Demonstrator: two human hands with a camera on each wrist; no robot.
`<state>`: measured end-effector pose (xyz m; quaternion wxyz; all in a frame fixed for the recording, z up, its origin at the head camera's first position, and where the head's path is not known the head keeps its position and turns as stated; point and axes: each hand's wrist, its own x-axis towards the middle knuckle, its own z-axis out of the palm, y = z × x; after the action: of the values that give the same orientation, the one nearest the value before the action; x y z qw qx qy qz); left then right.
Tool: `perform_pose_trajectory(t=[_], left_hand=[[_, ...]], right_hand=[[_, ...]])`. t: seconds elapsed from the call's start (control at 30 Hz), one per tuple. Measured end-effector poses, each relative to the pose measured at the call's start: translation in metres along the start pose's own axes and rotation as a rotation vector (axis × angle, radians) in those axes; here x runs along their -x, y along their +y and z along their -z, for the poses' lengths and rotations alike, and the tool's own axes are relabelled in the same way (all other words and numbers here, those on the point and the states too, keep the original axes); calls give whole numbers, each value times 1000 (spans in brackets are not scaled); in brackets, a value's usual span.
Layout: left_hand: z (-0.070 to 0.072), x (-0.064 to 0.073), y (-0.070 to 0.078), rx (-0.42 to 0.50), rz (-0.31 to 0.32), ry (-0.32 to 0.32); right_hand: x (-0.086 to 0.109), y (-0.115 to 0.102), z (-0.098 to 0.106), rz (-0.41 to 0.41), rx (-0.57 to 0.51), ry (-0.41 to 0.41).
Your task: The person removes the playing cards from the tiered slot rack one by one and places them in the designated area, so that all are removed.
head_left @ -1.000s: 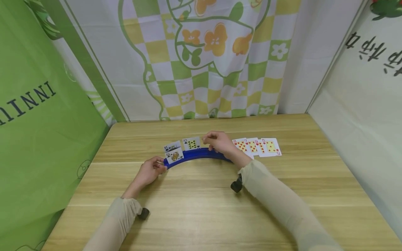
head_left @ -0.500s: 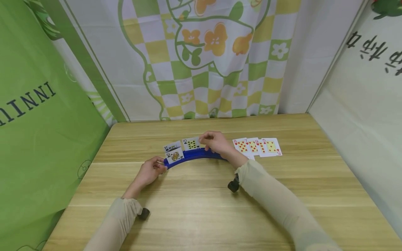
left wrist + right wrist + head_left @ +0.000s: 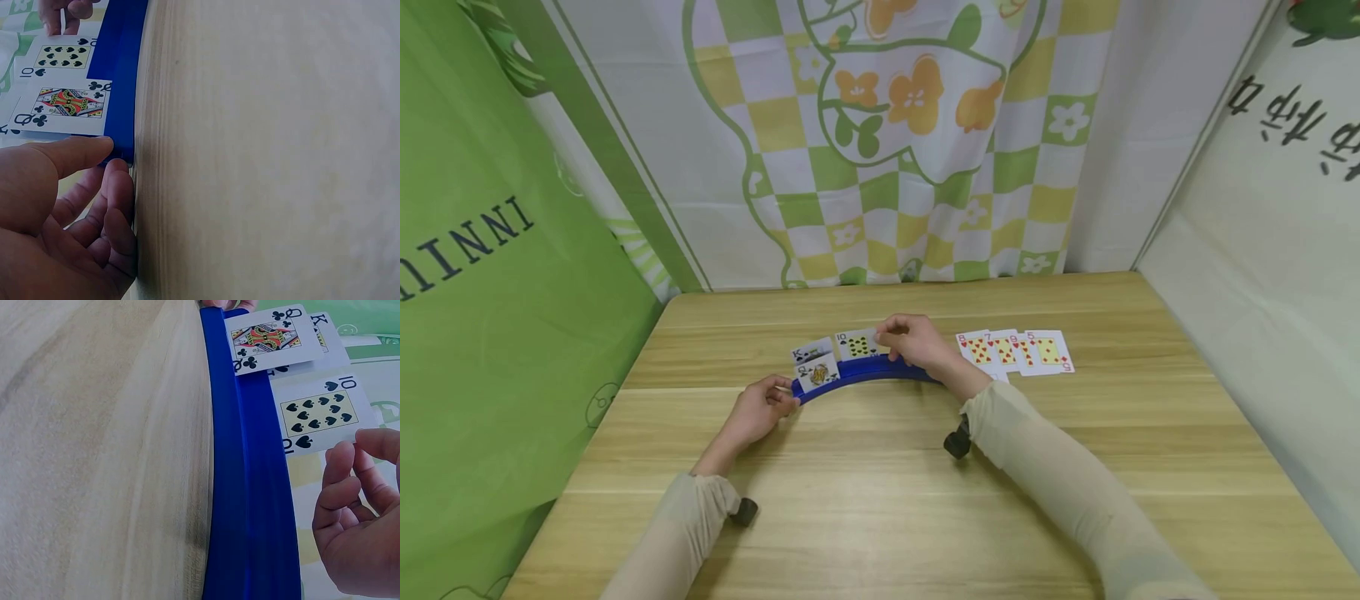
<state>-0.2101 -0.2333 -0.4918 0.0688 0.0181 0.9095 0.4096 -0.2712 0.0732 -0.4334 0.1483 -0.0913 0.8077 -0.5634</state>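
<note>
A curved blue card holder lies on the table with playing cards standing in it. My left hand grips its left end between thumb and fingers. At that end the queen of clubs stands in the front slot, with a black king partly hidden behind it. To their right, the ten of spades stands in the rear slot. My right hand pinches the ten's outer right edge between thumb and forefinger, seen closely in the right wrist view. That hand and forearm cover the holder's right end in the head view.
Right of the holder, several red cards lie overlapped face up on the wooden table, a five of diamonds on top. A patterned curtain hangs behind the table, with a green one on the left.
My right hand has moved slightly left, onto the right edge of the ten of spades, and then stayed there. The left hand and the holder have kept still.
</note>
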Motion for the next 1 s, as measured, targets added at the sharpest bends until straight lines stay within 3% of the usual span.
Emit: perform_pose_trajectory(t=[0.63, 1.0], left_hand=[[0, 0, 0, 13, 2, -6], [1, 1, 2, 9, -3, -8]], right_hand=[[-1, -3, 8, 55, -14, 50], [5, -6, 11, 37, -75, 72]])
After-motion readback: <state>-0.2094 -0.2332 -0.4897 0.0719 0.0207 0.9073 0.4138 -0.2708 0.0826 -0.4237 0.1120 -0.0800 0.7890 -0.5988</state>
